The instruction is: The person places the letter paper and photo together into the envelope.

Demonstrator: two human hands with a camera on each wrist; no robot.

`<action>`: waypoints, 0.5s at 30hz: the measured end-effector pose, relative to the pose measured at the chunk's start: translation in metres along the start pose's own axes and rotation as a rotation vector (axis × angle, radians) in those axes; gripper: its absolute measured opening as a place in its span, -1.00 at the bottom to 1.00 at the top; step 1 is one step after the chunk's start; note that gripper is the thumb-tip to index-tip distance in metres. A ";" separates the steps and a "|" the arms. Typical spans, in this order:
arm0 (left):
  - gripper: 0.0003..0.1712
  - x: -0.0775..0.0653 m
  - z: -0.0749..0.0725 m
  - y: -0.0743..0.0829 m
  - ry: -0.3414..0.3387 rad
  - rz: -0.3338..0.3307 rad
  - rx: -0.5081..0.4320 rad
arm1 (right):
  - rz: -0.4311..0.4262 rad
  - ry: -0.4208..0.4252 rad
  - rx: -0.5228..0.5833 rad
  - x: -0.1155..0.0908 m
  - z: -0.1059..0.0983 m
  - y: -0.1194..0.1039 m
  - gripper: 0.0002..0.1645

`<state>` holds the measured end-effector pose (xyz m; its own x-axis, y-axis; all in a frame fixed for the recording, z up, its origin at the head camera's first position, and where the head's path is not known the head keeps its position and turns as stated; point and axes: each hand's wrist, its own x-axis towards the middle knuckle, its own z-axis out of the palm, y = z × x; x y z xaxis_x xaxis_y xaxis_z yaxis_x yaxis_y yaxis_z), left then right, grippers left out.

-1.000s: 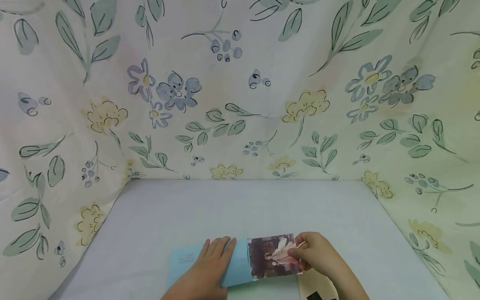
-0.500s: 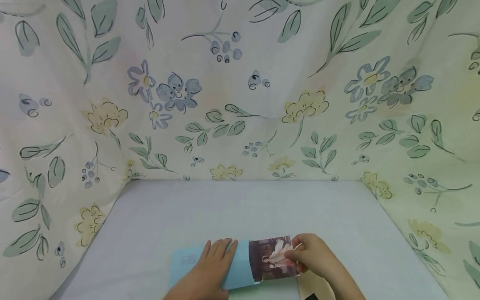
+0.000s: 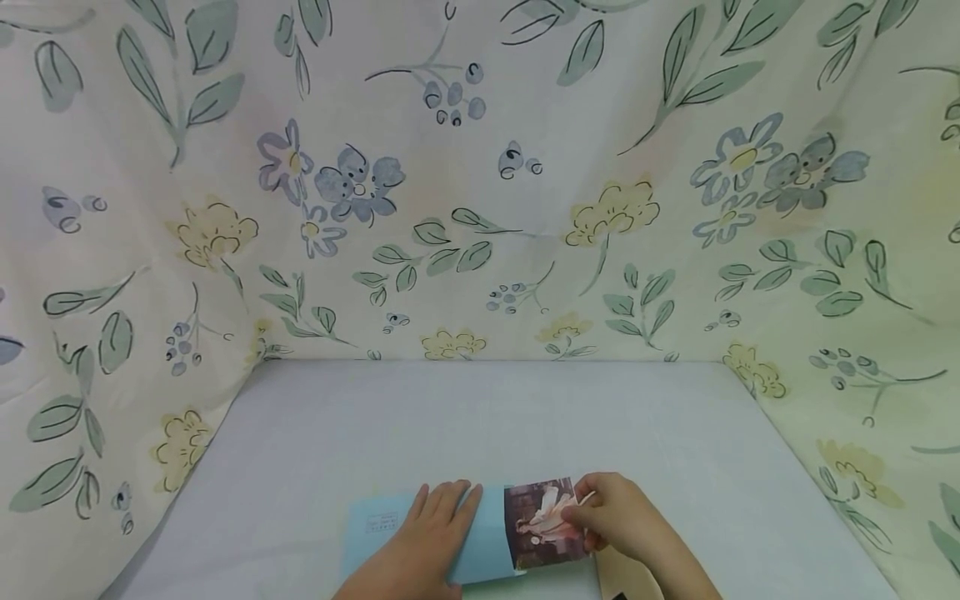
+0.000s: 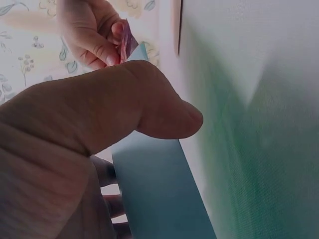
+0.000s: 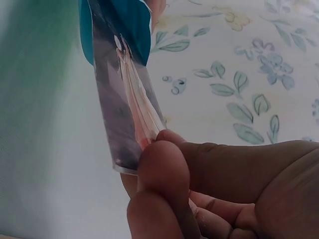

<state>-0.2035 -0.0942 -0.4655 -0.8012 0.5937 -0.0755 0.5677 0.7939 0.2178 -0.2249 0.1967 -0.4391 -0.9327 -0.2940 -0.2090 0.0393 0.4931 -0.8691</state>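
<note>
A light blue paper envelope (image 3: 487, 533) with small print on its left part lies at the bottom of the head view. My left hand (image 3: 420, 542) holds it, fingers stretched across its upper face. In the left wrist view the thumb overlaps the blue paper (image 4: 159, 184), with fingertips past its other edge. A dark photo card (image 3: 528, 542) showing a pale-robed figure sticks out of the envelope's right end, its left part hidden inside. My right hand (image 3: 618, 512) pinches the card's right end between thumb and fingers, as the glossy card (image 5: 112, 109) shows in the right wrist view.
A beige rounded item (image 3: 626, 575) with a dark spot lies under the right forearm, partly cut off by the frame. The pale table (image 3: 480, 417) runs back to a floral cloth (image 3: 450, 167), which hangs behind and at both sides.
The right hand has moved left with the photo card, and less of the card shows outside the envelope. The left hand and envelope have shifted slightly right and down in view.
</note>
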 end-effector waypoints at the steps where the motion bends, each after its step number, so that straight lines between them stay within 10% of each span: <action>1: 0.30 0.000 0.000 0.001 -0.007 -0.004 0.008 | -0.003 0.000 -0.004 0.000 0.000 0.000 -0.70; 15: 0.27 0.001 0.001 0.001 -0.005 0.023 0.059 | -0.025 -0.056 -0.047 -0.002 0.000 0.000 -0.76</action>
<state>-0.2031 -0.0928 -0.4664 -0.7870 0.6122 -0.0762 0.5961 0.7865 0.1616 -0.2234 0.1977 -0.4388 -0.9114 -0.3517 -0.2137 -0.0019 0.5229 -0.8524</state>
